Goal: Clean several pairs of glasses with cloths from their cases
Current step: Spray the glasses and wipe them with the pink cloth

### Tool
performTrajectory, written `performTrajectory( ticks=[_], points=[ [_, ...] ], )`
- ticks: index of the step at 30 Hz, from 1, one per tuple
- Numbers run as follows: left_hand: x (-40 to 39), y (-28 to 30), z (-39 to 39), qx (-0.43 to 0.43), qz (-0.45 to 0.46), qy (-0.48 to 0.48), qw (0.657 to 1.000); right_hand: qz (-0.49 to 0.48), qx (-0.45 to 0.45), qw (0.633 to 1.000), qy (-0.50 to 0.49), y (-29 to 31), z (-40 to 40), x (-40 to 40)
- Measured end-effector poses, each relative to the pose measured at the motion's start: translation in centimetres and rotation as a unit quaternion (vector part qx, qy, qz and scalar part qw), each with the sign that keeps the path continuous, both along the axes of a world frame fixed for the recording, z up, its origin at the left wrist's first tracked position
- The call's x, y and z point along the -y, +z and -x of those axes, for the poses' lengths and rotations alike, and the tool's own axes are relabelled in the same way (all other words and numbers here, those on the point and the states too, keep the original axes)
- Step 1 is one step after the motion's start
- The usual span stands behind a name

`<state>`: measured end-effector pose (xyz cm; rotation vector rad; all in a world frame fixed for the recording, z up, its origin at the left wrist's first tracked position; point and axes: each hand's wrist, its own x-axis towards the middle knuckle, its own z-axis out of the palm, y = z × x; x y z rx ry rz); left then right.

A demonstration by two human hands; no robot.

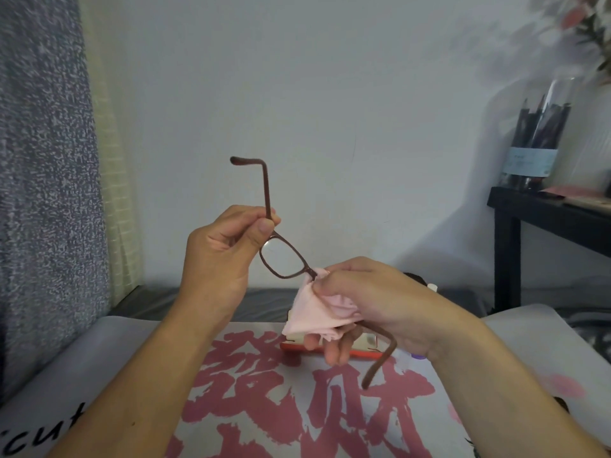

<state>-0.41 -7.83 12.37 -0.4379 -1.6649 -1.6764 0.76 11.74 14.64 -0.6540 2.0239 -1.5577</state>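
I hold a pair of brown-framed glasses [283, 259] up in front of me. My left hand [221, 251] pinches the frame at the left hinge, with that temple arm pointing straight up. My right hand [370, 300] grips a pink cloth [312, 314] bunched over the other lens, which is hidden under it. The second temple arm hangs down below my right palm. A red glasses case [297, 348] lies on the table behind my right hand, mostly covered.
A white table cover with large red characters [264, 391] spreads below my arms. A black side table [549, 219] with a clear jar of dark sticks [535, 137] stands at the right. A grey curtain [43, 193] hangs at the left.
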Motion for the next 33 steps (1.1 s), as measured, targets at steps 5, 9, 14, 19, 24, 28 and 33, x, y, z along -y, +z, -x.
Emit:
performTrajectory(
  ticks=[5, 9, 14, 19, 24, 28, 33],
  points=[
    [0.2, 0.2, -0.1, -0.019, 0.005, 0.045, 0.999, 0.045, 0.047, 0.996, 0.053, -0.1, 0.6, -0.9],
    [0.3, 0.3, -0.2, -0.012, 0.019, 0.043, 0.999, 0.04, 0.05, 0.995, 0.074, -0.5, 1.0, -1.3],
    [0.0, 0.0, -0.1, 0.008, 0.019, 0.009, 1.0, -0.014, 0.009, 1.0, 0.023, -1.2, 0.9, -0.8],
    [0.1, 0.1, 0.0, 0.018, -0.008, -0.004, 1.0, -0.05, -0.021, 0.998, 0.011, -0.9, 0.4, -0.1],
    [-0.2, -0.2, 0.2, 0.019, -0.029, -0.021, 0.999, -0.01, -0.015, 1.0, 0.021, -0.6, 0.2, -0.2],
    [-0.1, -0.1, 0.2, 0.014, -0.014, -0.016, 1.0, 0.05, 0.008, 0.999, -0.007, -1.4, 0.9, 0.0],
    [-0.4, 0.2, -0.1, 0.014, 0.009, -0.015, 1.0, 0.123, 0.051, 0.989, 0.056, -1.5, 1.0, -0.1]
  ],
)
